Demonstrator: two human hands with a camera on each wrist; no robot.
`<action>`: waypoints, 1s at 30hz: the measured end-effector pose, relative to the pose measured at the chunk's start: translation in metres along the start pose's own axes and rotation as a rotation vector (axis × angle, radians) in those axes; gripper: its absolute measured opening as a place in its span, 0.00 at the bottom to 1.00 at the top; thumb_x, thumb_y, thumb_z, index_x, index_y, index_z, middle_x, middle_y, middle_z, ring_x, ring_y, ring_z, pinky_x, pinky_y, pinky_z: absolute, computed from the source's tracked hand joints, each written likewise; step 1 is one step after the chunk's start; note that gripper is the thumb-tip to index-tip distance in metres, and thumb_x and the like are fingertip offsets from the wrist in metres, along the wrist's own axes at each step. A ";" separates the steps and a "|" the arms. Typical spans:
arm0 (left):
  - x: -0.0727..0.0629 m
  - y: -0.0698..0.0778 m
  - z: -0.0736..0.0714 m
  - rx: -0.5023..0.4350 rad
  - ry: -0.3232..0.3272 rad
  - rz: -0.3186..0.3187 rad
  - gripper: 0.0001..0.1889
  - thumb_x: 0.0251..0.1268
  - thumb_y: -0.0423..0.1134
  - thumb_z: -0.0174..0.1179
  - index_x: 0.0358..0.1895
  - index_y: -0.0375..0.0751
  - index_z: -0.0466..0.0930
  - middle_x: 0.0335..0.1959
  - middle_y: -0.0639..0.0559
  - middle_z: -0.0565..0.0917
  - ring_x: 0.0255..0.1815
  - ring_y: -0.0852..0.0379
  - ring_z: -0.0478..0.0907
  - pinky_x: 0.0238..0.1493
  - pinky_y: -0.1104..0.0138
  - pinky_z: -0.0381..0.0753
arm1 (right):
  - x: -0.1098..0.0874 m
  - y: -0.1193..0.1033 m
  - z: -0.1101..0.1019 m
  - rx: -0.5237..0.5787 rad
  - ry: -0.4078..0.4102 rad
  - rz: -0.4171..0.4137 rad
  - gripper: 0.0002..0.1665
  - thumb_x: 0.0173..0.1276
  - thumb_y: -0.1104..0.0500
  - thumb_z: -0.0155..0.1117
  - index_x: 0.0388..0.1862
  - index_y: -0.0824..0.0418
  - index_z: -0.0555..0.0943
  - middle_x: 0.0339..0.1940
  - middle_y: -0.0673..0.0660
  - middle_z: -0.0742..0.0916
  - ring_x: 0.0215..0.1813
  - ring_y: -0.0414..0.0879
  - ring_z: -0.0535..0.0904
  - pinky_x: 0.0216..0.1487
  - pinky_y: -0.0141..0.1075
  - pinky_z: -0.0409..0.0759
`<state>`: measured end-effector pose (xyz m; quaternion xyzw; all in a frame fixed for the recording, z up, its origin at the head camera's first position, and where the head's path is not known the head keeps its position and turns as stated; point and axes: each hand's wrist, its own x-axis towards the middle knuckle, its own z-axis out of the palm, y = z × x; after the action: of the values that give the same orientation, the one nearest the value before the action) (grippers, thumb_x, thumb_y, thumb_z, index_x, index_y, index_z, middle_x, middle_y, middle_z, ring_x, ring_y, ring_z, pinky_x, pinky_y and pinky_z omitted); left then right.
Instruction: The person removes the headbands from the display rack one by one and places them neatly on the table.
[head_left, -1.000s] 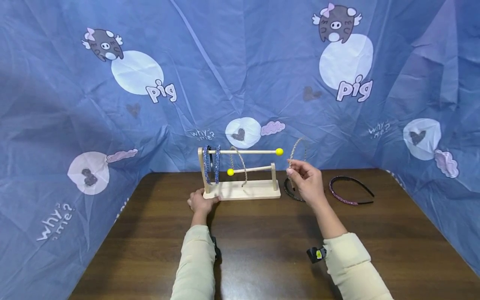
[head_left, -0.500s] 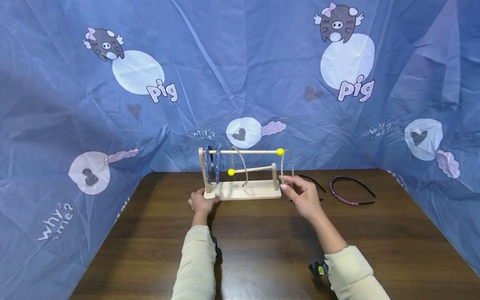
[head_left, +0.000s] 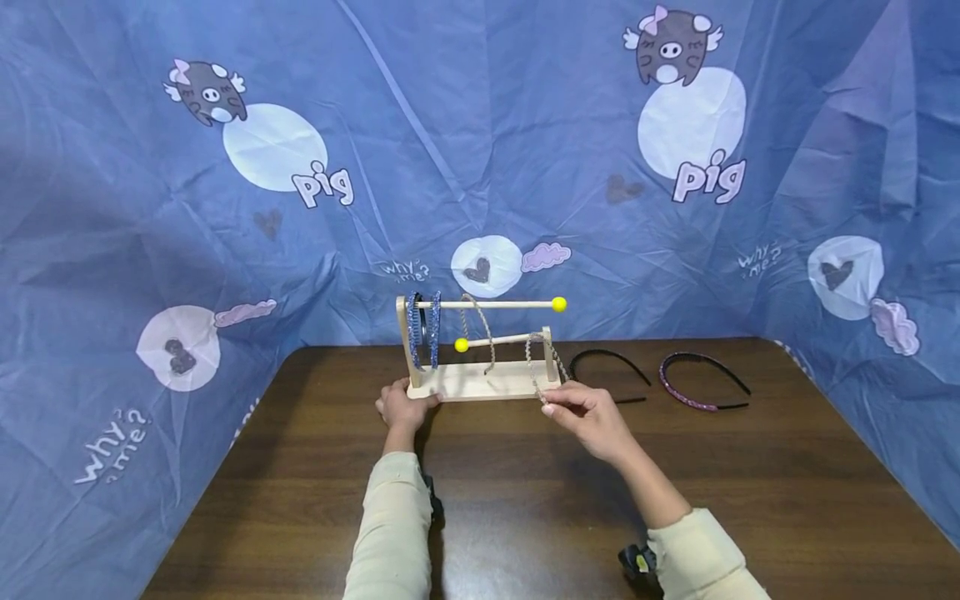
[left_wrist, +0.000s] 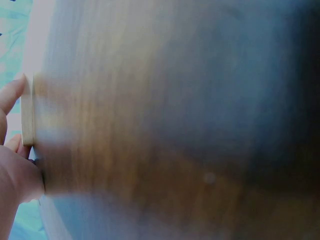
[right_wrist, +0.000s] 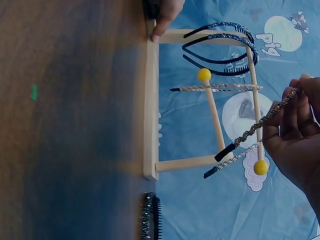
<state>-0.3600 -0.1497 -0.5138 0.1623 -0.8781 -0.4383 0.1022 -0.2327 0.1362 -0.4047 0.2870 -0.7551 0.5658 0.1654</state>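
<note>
Braided headband held by a person's right hand at the right end of a wooden stand. Behind everything hangs a creased blue cloth printed with winged pigs, pale discs, hearts and the words "pig" and "why me?". Below it is a dark brown wood-grain table, on which the stand sits near the far edge. The stand has a flat base, a tall post at its left end and a shorter post at its right. An upper rod runs rightward from the tall post; a lower rod runs leftward from the short one. Pale sleeves cover both forearms. The left hand grips the left end of the base. The right hand pinches the braided headband between thumb and fingers, its arch upward beside the short post; whether they touch is unclear. Two glittery blue headbands hang on the upper rod near the tall post, with a second braided headband farther right. On the table, to the stand's right, lie a black headband and a pink one. Smallest are the yellow balls tipping each rod.
</note>
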 end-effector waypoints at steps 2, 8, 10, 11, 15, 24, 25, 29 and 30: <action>0.000 0.000 0.000 0.001 0.002 -0.002 0.38 0.38 0.42 0.75 0.57 0.31 0.72 0.53 0.34 0.68 0.55 0.37 0.57 0.55 0.53 0.59 | -0.002 0.002 0.002 0.003 -0.034 -0.012 0.11 0.53 0.78 0.62 0.37 0.78 0.81 0.30 0.67 0.83 0.28 0.38 0.73 0.25 0.28 0.72; -0.001 0.001 -0.001 -0.001 -0.003 -0.007 0.38 0.38 0.42 0.75 0.57 0.31 0.72 0.53 0.34 0.68 0.55 0.37 0.57 0.55 0.53 0.59 | -0.004 0.007 0.009 0.008 -0.128 -0.063 0.11 0.53 0.78 0.63 0.37 0.77 0.82 0.29 0.64 0.83 0.29 0.41 0.75 0.26 0.30 0.73; -0.002 0.002 -0.002 -0.004 -0.005 -0.010 0.38 0.38 0.42 0.75 0.57 0.31 0.72 0.54 0.34 0.68 0.56 0.37 0.57 0.56 0.53 0.59 | -0.004 0.009 0.012 0.012 -0.154 -0.061 0.10 0.53 0.78 0.63 0.36 0.77 0.82 0.29 0.64 0.83 0.31 0.44 0.76 0.29 0.30 0.74; -0.002 0.002 -0.002 -0.005 -0.004 -0.009 0.38 0.38 0.42 0.75 0.57 0.31 0.72 0.54 0.34 0.68 0.56 0.37 0.57 0.56 0.53 0.59 | -0.003 0.009 0.014 0.013 -0.166 -0.059 0.10 0.53 0.79 0.63 0.36 0.77 0.82 0.29 0.65 0.83 0.32 0.45 0.76 0.30 0.30 0.74; -0.003 0.003 -0.003 -0.005 0.000 -0.009 0.38 0.38 0.42 0.75 0.57 0.31 0.72 0.54 0.34 0.68 0.56 0.37 0.57 0.57 0.53 0.58 | -0.003 0.012 0.020 -0.002 -0.217 -0.038 0.10 0.53 0.79 0.62 0.36 0.78 0.82 0.29 0.65 0.83 0.32 0.46 0.76 0.31 0.31 0.74; -0.003 0.004 -0.002 -0.005 0.005 0.003 0.38 0.38 0.42 0.75 0.57 0.31 0.72 0.54 0.34 0.68 0.56 0.37 0.57 0.57 0.54 0.58 | -0.001 0.021 0.029 -0.065 -0.369 -0.065 0.10 0.55 0.76 0.63 0.37 0.74 0.83 0.29 0.62 0.84 0.31 0.46 0.77 0.30 0.32 0.75; -0.003 0.005 -0.002 -0.006 0.007 0.005 0.38 0.38 0.42 0.75 0.57 0.31 0.72 0.53 0.34 0.68 0.56 0.37 0.57 0.56 0.53 0.58 | -0.002 0.027 0.032 -0.069 -0.384 -0.071 0.09 0.55 0.75 0.63 0.37 0.73 0.83 0.29 0.62 0.84 0.31 0.45 0.77 0.30 0.32 0.75; -0.003 0.004 -0.003 -0.010 0.009 0.007 0.38 0.37 0.42 0.75 0.57 0.31 0.72 0.53 0.34 0.68 0.56 0.37 0.57 0.56 0.53 0.58 | -0.004 0.052 0.042 -0.089 -0.442 -0.082 0.09 0.57 0.71 0.64 0.38 0.70 0.84 0.31 0.57 0.84 0.32 0.40 0.77 0.31 0.31 0.75; -0.003 0.004 -0.003 -0.012 0.009 0.006 0.38 0.37 0.42 0.75 0.57 0.31 0.72 0.53 0.34 0.68 0.56 0.37 0.57 0.56 0.53 0.58 | -0.004 0.058 0.045 -0.097 -0.455 -0.085 0.09 0.58 0.70 0.65 0.38 0.69 0.84 0.31 0.55 0.85 0.32 0.39 0.77 0.32 0.30 0.75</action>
<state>-0.3567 -0.1481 -0.5092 0.1610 -0.8754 -0.4426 0.1087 -0.2622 0.1061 -0.4646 0.4303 -0.7865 0.4420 0.0282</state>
